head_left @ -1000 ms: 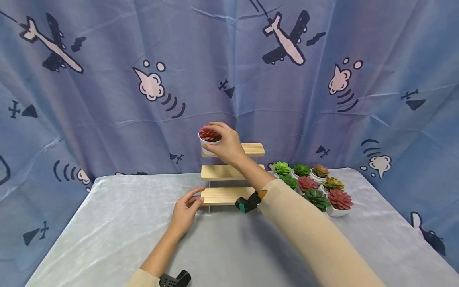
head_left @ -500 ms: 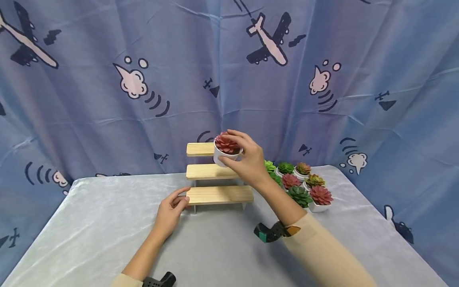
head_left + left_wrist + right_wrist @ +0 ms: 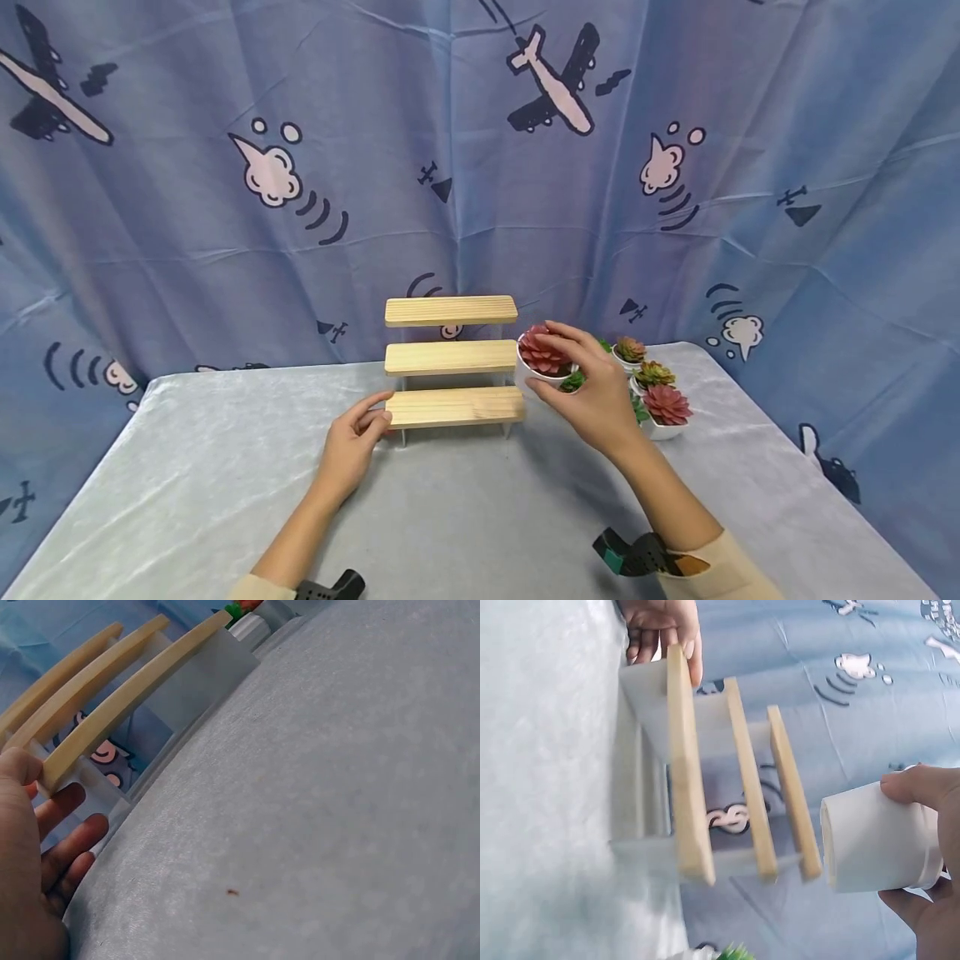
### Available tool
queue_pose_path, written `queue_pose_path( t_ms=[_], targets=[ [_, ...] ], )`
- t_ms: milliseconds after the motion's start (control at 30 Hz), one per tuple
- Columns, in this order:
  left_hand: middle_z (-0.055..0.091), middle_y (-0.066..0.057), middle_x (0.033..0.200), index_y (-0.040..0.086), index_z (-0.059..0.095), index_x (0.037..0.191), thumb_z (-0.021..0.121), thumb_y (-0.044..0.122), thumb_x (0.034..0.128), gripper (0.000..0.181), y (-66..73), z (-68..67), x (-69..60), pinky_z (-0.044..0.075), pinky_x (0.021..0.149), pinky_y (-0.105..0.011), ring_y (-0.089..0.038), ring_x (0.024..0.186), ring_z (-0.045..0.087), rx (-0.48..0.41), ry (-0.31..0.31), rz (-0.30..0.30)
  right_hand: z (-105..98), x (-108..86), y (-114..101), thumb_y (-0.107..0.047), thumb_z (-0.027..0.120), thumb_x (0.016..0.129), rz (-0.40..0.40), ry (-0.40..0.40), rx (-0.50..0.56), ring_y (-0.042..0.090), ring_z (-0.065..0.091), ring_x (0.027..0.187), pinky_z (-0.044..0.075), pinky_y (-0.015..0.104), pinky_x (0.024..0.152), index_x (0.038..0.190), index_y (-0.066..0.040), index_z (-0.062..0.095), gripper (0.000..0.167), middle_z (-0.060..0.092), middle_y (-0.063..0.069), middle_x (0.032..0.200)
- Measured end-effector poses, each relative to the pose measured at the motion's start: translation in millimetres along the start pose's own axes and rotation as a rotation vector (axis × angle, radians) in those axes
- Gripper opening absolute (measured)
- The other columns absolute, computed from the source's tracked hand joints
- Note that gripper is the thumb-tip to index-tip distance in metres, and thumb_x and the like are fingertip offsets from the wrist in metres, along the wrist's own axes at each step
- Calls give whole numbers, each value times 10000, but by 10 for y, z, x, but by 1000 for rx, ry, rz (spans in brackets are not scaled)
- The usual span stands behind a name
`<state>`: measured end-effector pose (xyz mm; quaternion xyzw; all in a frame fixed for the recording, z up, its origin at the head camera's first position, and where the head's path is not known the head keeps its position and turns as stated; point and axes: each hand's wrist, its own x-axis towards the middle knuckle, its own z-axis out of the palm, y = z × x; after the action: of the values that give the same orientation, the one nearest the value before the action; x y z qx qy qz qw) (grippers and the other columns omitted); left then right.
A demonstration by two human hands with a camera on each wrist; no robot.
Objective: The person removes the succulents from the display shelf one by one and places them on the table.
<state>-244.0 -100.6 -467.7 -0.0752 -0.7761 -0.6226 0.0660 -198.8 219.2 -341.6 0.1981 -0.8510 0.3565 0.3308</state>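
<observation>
A red succulent [image 3: 543, 353] in a white pot hangs just right of the three-tier wooden shelf stand [image 3: 453, 406]. My right hand [image 3: 596, 396] grips the pot's rim between thumb and fingers. From the right wrist view, the white pot [image 3: 870, 840] is off the boards, with the plant itself hidden from that side. At the stand's left end, my left hand [image 3: 350, 447] pinches the lowest board. The left wrist view has the thumb over that board [image 3: 127, 697] and fingertips [image 3: 71, 796] below it.
Several potted succulents, including a red one [image 3: 667, 406] and a yellow-green one [image 3: 654, 374], stand on the right of the table, partly behind my right hand. A patterned blue curtain [image 3: 360, 167] hangs behind the pale cloth-covered table [image 3: 225, 467].
My right hand has carried the red succulent from the top board's left end to the right and down, past the stand's right end. My left hand keeps its hold on the lowest board.
</observation>
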Motion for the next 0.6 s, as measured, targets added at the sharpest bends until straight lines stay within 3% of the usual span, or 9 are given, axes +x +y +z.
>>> queue_pose_path(
  t_ms=[300,600],
  targets=[
    [750,-165,1171,130,632,1380,618,192,1009,376,7,-16,9,534,815,-190,-5,883,671,-5,-10,-3,36,-391,327,-67,910,700,115,76,-26,210,597,1231,387,22,867,1234,-149,726,571,652,78,1362],
    [745,-172,1179,130,636,1376,617,188,1013,369,6,-14,-4,541,829,-199,-24,891,677,-33,-18,-8,220,-605,533,-51,918,667,61,43,-99,303,668,1136,407,61,912,1201,-116,732,569,671,135,1310]
  ],
)
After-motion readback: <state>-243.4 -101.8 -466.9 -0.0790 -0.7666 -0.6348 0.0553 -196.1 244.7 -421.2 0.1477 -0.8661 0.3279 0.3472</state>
